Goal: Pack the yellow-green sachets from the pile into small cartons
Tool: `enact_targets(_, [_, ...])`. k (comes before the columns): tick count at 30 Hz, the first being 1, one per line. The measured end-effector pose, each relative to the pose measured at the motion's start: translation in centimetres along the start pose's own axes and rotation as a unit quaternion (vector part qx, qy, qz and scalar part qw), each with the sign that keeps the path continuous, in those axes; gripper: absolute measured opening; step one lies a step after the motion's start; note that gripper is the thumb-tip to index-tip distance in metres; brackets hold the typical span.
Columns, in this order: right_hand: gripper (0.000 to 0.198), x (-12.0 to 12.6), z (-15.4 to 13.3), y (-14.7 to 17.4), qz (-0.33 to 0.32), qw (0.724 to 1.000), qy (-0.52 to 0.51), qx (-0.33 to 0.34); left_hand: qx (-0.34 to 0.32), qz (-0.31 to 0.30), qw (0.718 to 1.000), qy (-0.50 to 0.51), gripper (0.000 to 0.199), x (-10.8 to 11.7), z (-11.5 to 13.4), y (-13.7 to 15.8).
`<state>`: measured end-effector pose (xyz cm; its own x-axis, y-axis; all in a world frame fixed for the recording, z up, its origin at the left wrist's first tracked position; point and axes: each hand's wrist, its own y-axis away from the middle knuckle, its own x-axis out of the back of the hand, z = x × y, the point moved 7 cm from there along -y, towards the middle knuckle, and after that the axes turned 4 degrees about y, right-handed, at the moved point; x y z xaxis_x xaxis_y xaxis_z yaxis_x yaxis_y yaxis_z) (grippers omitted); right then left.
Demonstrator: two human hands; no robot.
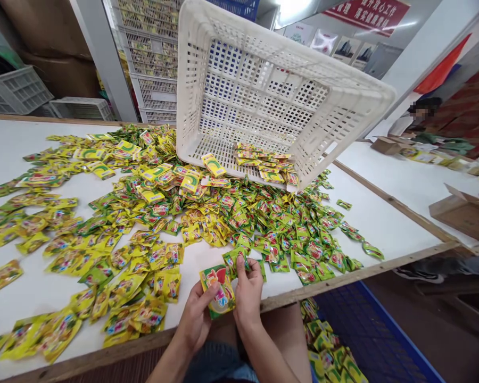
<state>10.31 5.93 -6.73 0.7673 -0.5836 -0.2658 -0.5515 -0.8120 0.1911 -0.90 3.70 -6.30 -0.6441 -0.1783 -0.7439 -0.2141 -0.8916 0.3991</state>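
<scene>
My left hand [195, 315] is closed around a small yellow-and-green candy box [219, 299] with a watermelon picture, its thumb pressed on the front. My right hand [248, 291] is beside the box's right edge, its thumb and fingers pinching a green candy packet [230, 259]. Both hands are just above the front edge of a white table [194, 260]. Past my right hand spreads a heap of green packets [273, 218]. Yellow packets [141, 271] lie to the left of my left hand. Whether the box is open at its top cannot be made out.
A white plastic crate [263, 74] lies tipped toward me on the heap, with several small flat boxes [263, 159] inside. Below the table on the right, a blue crate [367, 319] stands near more filled boxes [335, 356]. Another person [421, 114] is at the far right table.
</scene>
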Motion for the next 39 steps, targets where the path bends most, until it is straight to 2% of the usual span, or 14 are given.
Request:
enact_targets(2, [0.032,0.4,-0.1,-0.1,0.003,0.999,0.029,0.018,0.006,-0.011,1.0,-0.022,0.032,0.0,0.1,0.0])
enact_targets(4, [0.033,0.5,-0.3,-0.4,-0.027,0.998,0.049,0.013,0.007,-0.017,0.999,-0.041,0.03,0.2,0.3,-0.1])
enact_targets(6, [0.037,0.1,-0.7,-0.9,-0.108,0.992,0.072,-0.008,0.008,-0.024,0.998,-0.057,0.029,0.5,0.4,-0.3])
enact_targets(8, [0.036,-0.5,-1.2,-1.3,-0.213,0.97,0.113,-0.026,0.018,-0.04,0.996,-0.073,0.03,0.6,0.4,-0.4])
enact_targets(10, [0.029,-0.4,-2.2,-2.0,-0.273,0.948,0.162,-0.017,0.022,-0.06,0.993,-0.099,0.033,0.5,0.6,-0.7])
enact_targets(14, [0.022,0.2,-5.8,-3.6,-0.243,0.947,0.201,0.06,0.0,-0.056,0.977,-0.207,0.034,0.2,1.8,-1.8])
enact_targets(16, [0.019,-0.9,-7.7,-3.5,-0.267,0.936,0.203,0.103,-0.009,-0.056,0.96,-0.274,0.03,-0.2,2.2,-2.3])
enact_targets(20, [0.01,-3.9,-10.1,-2.1,-0.329,0.877,0.286,0.204,-0.02,-0.084,0.934,-0.348,0.024,-1.4,2.2,-2.7])
enact_targets(24, [0.009,-5.6,-10.7,-1.2,-0.364,0.797,0.382,0.293,-0.018,-0.103,0.933,-0.344,0.025,-1.5,1.9,-2.5])
enact_targets(27, [0.011,-5.9,-10.3,-1.1,-0.402,0.745,0.436,0.305,-0.017,-0.101,0.937,-0.333,0.026,-1.2,1.8,-2.4])
enact_targets(30, [0.008,-6.1,-9.8,-1.1,-0.426,0.705,0.481,0.3,-0.017,-0.096,0.936,-0.337,0.026,-1.1,1.6,-2.5])
enact_targets(35, [0.015,-6.6,-9.3,-0.9,-0.479,0.65,0.511,0.296,-0.012,-0.098,0.933,-0.346,0.027,-1.4,1.3,-2.4])
enact_targets(37, [0.016,-7.0,-9.1,-0.8,-0.496,0.639,0.505,0.303,-0.007,-0.098,0.936,-0.339,0.027,-1.4,1.2,-2.3])
enact_targets(39, [0.017,-7.3,-8.8,-0.7,-0.491,0.642,0.498,0.316,0.002,-0.094,0.94,-0.328,0.027,-1.3,1.1,-2.3])
